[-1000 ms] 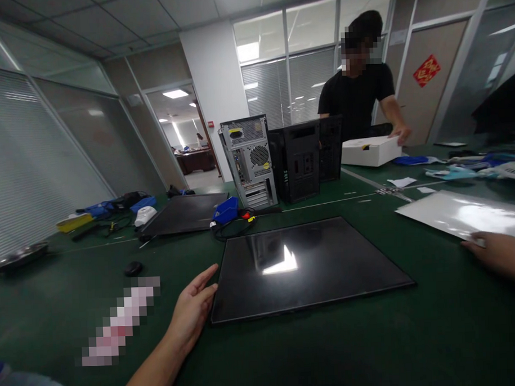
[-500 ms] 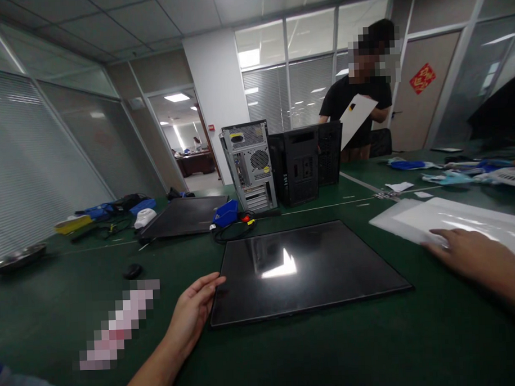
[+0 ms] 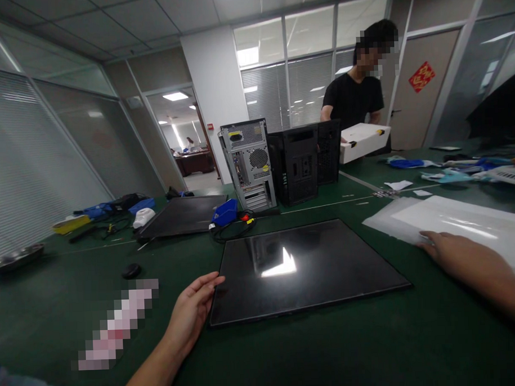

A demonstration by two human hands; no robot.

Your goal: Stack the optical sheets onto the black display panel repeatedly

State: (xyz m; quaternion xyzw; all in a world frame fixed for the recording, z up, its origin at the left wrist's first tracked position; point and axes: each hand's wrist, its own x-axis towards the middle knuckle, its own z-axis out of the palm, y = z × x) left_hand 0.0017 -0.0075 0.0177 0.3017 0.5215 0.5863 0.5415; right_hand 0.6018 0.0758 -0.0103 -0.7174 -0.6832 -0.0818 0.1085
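A black flat screen panel (image 3: 311,281) lies face up on the green table, light glaring off its glossy surface. At its left edge is my left hand (image 3: 197,302), closed on the rim near the far left side, fingertips just over the border. My right hand (image 3: 458,256) is closed on the near edge of a stack of white and translucent plastic sheets (image 3: 465,216) to the right of the panel. Its fingertips are partly hidden by the hand itself.
Behind the panel stand an opened grey computer case (image 3: 252,165) and a black case (image 3: 299,166). A blue-handled tool (image 3: 224,213) with cable and another dark screen (image 3: 186,215) lie left. Across the table a person (image 3: 353,97) holds a white box (image 3: 365,141).
My right hand and the plastic sheets have shifted slightly left. Across the table, the person has tilted the white box flatter and lower. My left hand and the panel stay put.
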